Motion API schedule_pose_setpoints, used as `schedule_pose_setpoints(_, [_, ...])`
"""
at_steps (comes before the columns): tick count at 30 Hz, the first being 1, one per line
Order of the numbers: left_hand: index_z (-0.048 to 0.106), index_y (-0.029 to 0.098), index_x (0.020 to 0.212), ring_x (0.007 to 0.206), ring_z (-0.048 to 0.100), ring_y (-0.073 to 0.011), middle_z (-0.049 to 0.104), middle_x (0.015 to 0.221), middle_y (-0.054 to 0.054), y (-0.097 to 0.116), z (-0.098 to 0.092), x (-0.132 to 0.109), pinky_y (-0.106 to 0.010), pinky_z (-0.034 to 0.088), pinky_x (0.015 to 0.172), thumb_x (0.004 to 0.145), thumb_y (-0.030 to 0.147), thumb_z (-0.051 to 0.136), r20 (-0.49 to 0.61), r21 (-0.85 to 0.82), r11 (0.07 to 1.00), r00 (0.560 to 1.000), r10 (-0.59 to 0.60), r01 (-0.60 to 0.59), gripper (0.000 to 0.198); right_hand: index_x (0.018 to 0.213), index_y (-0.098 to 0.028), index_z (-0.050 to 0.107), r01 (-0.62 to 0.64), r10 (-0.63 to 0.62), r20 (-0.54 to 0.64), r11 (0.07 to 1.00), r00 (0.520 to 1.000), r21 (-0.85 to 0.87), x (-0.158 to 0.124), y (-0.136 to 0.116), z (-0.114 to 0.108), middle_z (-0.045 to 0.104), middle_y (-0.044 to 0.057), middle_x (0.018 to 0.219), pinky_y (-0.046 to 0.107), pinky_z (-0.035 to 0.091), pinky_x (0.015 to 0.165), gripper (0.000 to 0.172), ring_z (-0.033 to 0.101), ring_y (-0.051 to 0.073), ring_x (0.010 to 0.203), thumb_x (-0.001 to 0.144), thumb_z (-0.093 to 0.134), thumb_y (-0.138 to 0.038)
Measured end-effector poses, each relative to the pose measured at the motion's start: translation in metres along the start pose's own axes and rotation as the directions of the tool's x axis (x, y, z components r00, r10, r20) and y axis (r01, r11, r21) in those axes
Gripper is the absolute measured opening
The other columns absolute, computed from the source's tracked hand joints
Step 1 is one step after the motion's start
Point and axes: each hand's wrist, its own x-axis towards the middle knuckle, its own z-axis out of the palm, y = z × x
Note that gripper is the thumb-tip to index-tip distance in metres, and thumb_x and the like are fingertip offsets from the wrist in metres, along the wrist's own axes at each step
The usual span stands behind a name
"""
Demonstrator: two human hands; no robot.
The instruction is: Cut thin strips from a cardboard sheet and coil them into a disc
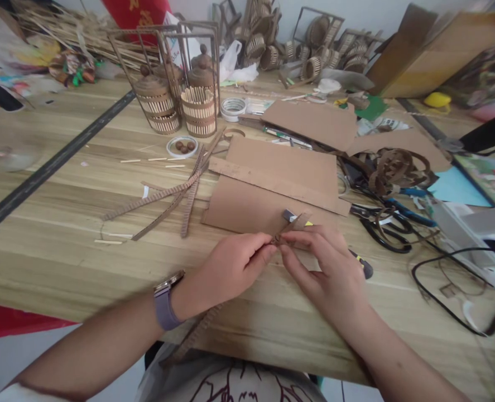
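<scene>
My left hand, with a watch on its wrist, pinches a narrow brown cardboard strip between thumb and fingertips. Fingertip to fingertip with it, my right hand pinches the same strip close to its end. One part of the cardboard strip hangs below my left forearm toward my lap; a curled brown piece shows above my right fingers. Partly hidden beneath my right hand lies a utility knife with a dark and yellow handle. Flat cardboard sheets lie just beyond both hands.
Ridged cardboard strips lie left of the sheets, near a shallow dish of brown balls. Small slatted buckets in frames stand behind. Black-handled scissors, a black cable loop and coiled strips lie right.
</scene>
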Motion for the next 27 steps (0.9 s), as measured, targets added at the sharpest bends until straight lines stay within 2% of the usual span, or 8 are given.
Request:
schedule_pose_setpoints(4, [0.055,0.017,0.084,0.068,0.057,-0.0152,0.062,0.076,-0.001,-0.004,0.004,-0.001,-0.026,0.037,0.062,0.103,0.026,0.039,-0.006,0.186,0.976,0.994,0.113,-0.110,0.026,0.094,-0.021,0.066,0.016,-0.016,0.032,1.000,0.999,0.019,0.000,0.004,0.003,0.073,0.004,0.080,0.034,0.049,0.073,0.009,0.068,0.021,0.082,0.094,0.059,-0.026])
schedule_pose_setpoints(8, [0.059,0.014,0.095,0.076,0.061,-0.0199,0.067,0.083,-0.007,-0.006,0.004,-0.002,-0.030,0.041,0.067,0.103,0.027,0.036,0.024,0.271,0.948,0.986,0.167,-0.167,0.028,0.091,-0.021,0.068,-0.050,0.020,0.152,0.980,0.988,0.193,0.006,0.006,-0.003,0.071,0.002,0.080,0.031,0.049,0.070,0.011,0.067,0.018,0.078,0.094,0.057,-0.022])
schedule_pose_setpoints(11, [0.060,0.015,0.097,0.074,0.060,-0.0180,0.066,0.081,-0.005,-0.004,0.001,-0.002,-0.028,0.040,0.066,0.103,0.027,0.037,0.047,0.161,0.973,0.986,0.158,-0.164,0.027,0.083,-0.023,0.067,-0.217,0.127,0.271,0.917,0.954,0.335,0.010,0.007,-0.008,0.069,0.000,0.074,0.030,0.049,0.068,0.013,0.065,0.016,0.071,0.092,0.058,-0.022])
schedule_pose_setpoints(13, [0.059,0.016,0.094,0.066,0.056,-0.0142,0.061,0.073,0.000,-0.001,-0.003,-0.001,-0.026,0.039,0.063,0.102,0.027,0.038,0.081,0.019,0.994,0.991,0.105,-0.107,0.025,0.080,-0.023,0.066,-0.378,0.250,0.327,0.823,0.911,0.424,0.012,0.012,-0.009,0.067,-0.001,0.071,0.029,0.049,0.063,0.013,0.062,0.015,0.065,0.090,0.059,-0.025])
schedule_pose_setpoints(15, [0.057,0.017,0.089,0.060,0.051,-0.0115,0.054,0.066,0.004,0.001,-0.006,0.001,-0.024,0.037,0.060,0.102,0.029,0.039,0.116,-0.116,0.993,0.993,0.023,-0.010,0.025,0.077,-0.023,0.064,-0.505,0.409,0.296,0.698,0.863,0.508,0.011,0.020,-0.007,0.066,-0.001,0.070,0.029,0.050,0.062,0.014,0.062,0.016,0.065,0.089,0.059,-0.029])
schedule_pose_setpoints(18, [0.055,0.018,0.084,0.057,0.050,-0.0103,0.051,0.061,0.006,0.001,-0.009,0.002,-0.024,0.038,0.060,0.102,0.034,0.038,0.128,-0.263,0.959,0.989,-0.075,0.106,0.030,0.076,-0.024,0.062,-0.554,0.598,0.143,0.590,0.789,0.588,0.011,0.033,-0.003,0.068,0.000,0.073,0.031,0.052,0.068,0.015,0.064,0.017,0.070,0.089,0.061,-0.033])
schedule_pose_setpoints(21, [0.054,0.018,0.079,0.055,0.049,-0.0099,0.053,0.058,0.007,0.001,-0.007,0.003,-0.024,0.039,0.061,0.101,0.036,0.040,0.137,-0.293,0.942,0.982,-0.128,0.163,0.031,0.080,-0.024,0.061,-0.553,0.605,0.107,0.622,0.789,0.555,0.009,0.032,0.002,0.069,0.001,0.074,0.033,0.053,0.070,0.015,0.065,0.018,0.071,0.089,0.061,-0.037])
schedule_pose_setpoints(27, [0.052,0.018,0.069,0.052,0.050,-0.0098,0.056,0.056,0.005,0.003,0.003,0.006,-0.023,0.035,0.056,0.097,0.033,0.051,0.161,-0.184,0.962,0.972,-0.172,0.201,0.032,0.083,-0.023,0.057,-0.426,0.368,0.220,0.830,0.904,0.361,0.002,0.001,0.012,0.066,0.000,0.069,0.028,0.048,0.056,0.016,0.063,0.016,0.060,0.093,0.052,-0.035])
